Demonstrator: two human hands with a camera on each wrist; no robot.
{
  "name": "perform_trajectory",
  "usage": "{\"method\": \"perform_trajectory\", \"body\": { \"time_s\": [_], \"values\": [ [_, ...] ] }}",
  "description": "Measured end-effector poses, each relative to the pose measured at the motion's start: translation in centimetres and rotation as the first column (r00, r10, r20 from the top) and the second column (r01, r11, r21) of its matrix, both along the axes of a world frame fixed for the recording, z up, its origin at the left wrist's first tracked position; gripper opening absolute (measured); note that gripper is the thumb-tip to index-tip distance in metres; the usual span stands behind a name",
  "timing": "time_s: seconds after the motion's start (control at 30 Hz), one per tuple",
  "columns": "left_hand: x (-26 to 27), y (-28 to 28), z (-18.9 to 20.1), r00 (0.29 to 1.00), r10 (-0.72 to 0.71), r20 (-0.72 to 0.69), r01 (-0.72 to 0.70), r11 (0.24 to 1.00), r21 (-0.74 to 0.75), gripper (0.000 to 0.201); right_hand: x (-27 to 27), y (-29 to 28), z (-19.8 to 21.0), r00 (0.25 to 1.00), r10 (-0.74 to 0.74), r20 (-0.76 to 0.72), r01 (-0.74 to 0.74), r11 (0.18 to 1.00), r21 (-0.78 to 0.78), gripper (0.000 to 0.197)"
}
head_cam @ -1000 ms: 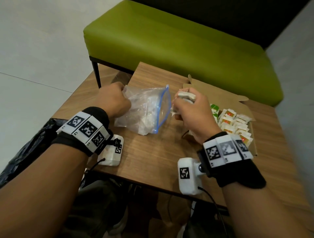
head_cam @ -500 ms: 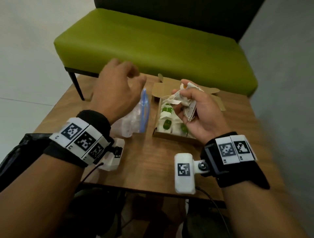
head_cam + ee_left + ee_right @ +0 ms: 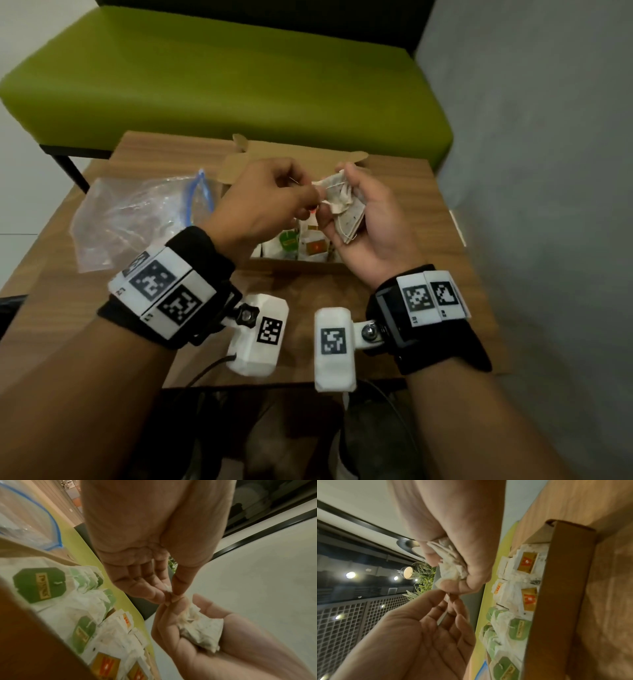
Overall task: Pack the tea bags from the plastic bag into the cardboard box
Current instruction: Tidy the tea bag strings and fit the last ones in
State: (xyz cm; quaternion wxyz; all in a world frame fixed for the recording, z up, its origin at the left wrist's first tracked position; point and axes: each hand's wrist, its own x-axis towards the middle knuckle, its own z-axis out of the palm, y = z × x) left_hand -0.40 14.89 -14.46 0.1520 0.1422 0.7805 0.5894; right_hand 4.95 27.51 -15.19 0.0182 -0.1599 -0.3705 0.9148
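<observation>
Above an open cardboard box (image 3: 310, 263) on a wooden table (image 3: 404, 185), the right hand (image 3: 373, 226) lies palm up, fingers curled round a bunch of tea bags (image 3: 344, 205). The left hand (image 3: 263, 202) pinches one bag's edge between thumb and forefinger. The box holds rows of green- and orange-tagged bags, their print unreadable. A clear plastic bag (image 3: 137, 219) lies just left.
</observation>
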Motion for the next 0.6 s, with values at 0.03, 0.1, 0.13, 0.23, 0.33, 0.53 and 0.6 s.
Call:
{"method": "perform_trajectory", "body": {
  "time_s": [0.03,0.1,0.13,0.23,0.33,0.53,0.6],
  "values": [
    [-0.1,0.2,-0.1,1.000,0.000,0.005,0.000,1.000,0.019,0.010,0.1,0.2,-0.2,1.000,0.007,0.010,-0.007,1.000,-0.019,0.023],
    [-0.1,0.5,0.0,1.000,0.001,0.021,-0.002,0.997,0.071,0.008,0.4,0.5,-0.3,0.999,0.001,0.036,0.001,0.998,-0.064,0.032],
    [-0.1,0.5,0.1,1.000,0.000,0.030,-0.003,0.995,0.103,0.011,0.5,0.8,-0.3,0.998,-0.016,0.053,0.021,0.996,-0.088,0.033],
    [-0.2,0.4,0.2,1.000,-0.011,0.014,0.009,0.988,0.153,0.013,0.6,1.7,-0.2,0.984,-0.116,0.132,0.135,0.981,-0.142,0.035],
    [-0.4,0.1,0.0,1.000,0.009,0.006,-0.009,0.986,0.168,0.013,0.9,2.3,0.0,0.969,-0.183,0.165,0.209,0.965,-0.156,0.045],
    [-0.5,-0.4,0.7,0.992,0.013,-0.129,0.005,0.990,0.138,0.005,1.2,2.2,-0.2,0.977,-0.072,0.200,0.072,0.997,0.007,0.035],
    [-0.7,-0.7,0.9,0.974,0.014,-0.227,0.010,0.994,0.108,0.003,1.0,1.9,-0.3,0.982,0.004,0.191,-0.007,1.000,0.011,0.030]
  ]
}}
